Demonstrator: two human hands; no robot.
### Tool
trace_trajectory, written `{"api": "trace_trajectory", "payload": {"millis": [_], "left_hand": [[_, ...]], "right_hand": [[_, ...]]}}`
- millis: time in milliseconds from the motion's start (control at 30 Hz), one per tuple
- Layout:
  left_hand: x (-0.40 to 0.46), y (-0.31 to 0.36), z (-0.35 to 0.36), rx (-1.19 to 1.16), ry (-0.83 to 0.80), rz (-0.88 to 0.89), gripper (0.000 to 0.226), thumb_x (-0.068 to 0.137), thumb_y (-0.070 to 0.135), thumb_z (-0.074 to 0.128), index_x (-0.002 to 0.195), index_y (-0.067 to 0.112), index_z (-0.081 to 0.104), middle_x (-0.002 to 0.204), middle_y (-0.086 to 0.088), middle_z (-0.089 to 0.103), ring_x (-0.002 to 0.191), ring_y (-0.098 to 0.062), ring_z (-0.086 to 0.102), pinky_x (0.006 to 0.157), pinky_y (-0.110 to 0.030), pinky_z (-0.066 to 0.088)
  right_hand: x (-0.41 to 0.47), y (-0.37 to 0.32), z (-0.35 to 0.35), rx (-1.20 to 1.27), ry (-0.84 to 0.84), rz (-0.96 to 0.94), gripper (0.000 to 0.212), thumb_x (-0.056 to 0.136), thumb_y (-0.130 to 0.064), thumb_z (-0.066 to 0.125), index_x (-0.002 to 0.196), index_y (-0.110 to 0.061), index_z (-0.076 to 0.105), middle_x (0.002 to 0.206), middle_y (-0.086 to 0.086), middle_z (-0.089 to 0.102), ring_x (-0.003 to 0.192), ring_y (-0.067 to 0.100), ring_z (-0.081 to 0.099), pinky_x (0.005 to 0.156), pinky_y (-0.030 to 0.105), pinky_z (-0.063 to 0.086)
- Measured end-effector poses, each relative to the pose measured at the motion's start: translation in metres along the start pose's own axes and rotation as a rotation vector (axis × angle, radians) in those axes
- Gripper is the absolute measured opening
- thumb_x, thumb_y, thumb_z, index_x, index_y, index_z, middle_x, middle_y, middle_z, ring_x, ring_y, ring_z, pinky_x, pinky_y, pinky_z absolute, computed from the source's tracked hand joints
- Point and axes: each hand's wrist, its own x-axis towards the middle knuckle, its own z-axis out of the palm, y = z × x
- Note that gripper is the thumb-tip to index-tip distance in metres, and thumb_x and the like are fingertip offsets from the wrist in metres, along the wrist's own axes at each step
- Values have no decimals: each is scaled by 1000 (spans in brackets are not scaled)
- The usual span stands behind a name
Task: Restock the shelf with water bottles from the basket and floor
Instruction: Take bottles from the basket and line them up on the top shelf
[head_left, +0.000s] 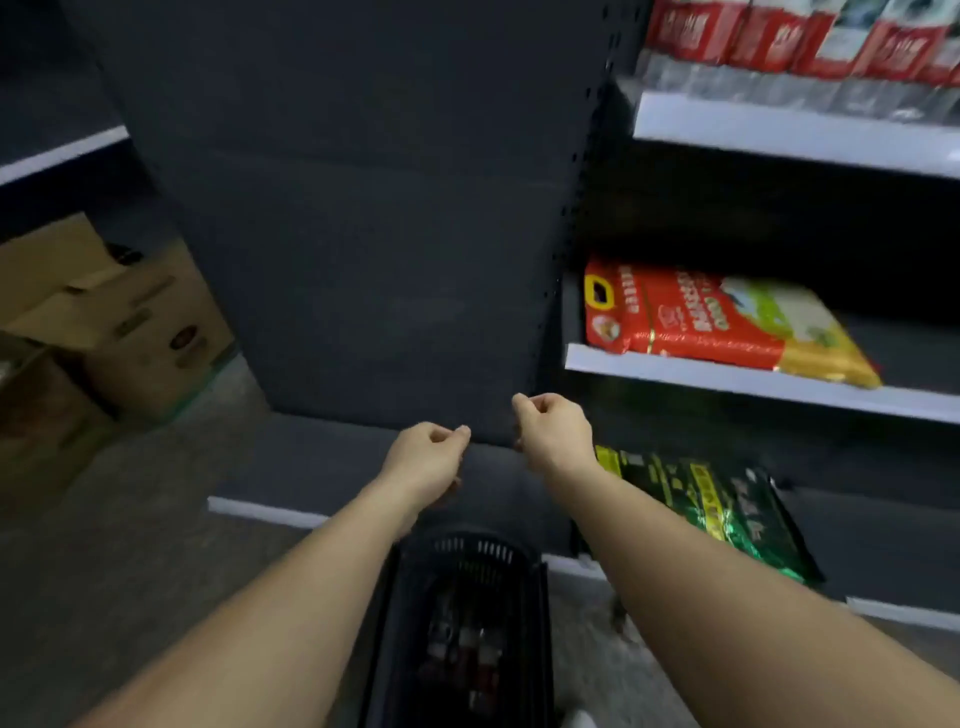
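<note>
A shop: metal shelving (769, 384) stocked with bagged goods (722, 322), shopping basket (467, 623) on the floor.

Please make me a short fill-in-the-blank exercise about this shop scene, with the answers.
1. The black basket stands on the ____.
2. The bag on the shelf above the green bag is mostly ____.
3. The left hand and the right hand hold ____.
Answers: floor; red; nothing.

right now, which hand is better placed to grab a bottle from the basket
Left, probably. The left hand hangs just above the far rim of the black basket; the right hand is higher and off toward the shelves. Both are curled and hold nothing, so either is free.
</note>
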Motion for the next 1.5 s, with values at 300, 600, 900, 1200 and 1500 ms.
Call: {"api": "trace_trajectory", "payload": {"millis": [300, 600, 900, 1200, 1500], "left_hand": [[29, -271, 45, 19, -170, -456, 26, 93, 43, 53, 94, 18, 61, 76, -1, 62, 58, -15, 61, 50, -26, 52], [117, -443, 128, 36, -171, -517, 32, 94, 40, 51, 110, 13, 58, 76, -1, 62, 61, -14, 59, 52, -25, 51], [192, -569, 193, 186, -145, -501, 17, 91, 34, 53, 80, 21, 54, 86, -10, 67, 83, -29, 67, 72, -40, 59], [304, -632, 232, 458, 44, -353, 50, 87, 25, 57, 131, 4, 47, 134, -18, 51, 121, -35, 50, 98, -45, 46], [344, -676, 255, 261, 129, -397, 70, 87, 36, 63, 145, 10, 33, 141, -16, 47, 126, -33, 48, 101, -46, 44]], "right_hand": [[-15, 226, 114, -173, -184, 324, 35, 94, -37, 54, 67, -15, 52, 65, 11, 58, 76, 41, 67, 73, 57, 56], [23, 421, 194, -285, -260, 455, 27, 95, -38, 54, 84, -14, 59, 95, 21, 69, 94, 43, 66, 82, 57, 56], [79, 551, 294, -367, -292, 468, 28, 95, -33, 50, 78, -14, 60, 83, 7, 64, 75, 24, 61, 60, 27, 45], [166, 627, 370, -518, -376, 325, 33, 98, -31, 51, 114, -3, 59, 121, 16, 61, 114, 34, 58, 72, 28, 47], [205, 665, 429, -686, -321, 363, 72, 101, -35, 46, 149, 6, 13, 155, 25, 28, 140, 37, 32, 114, 50, 28]]}}
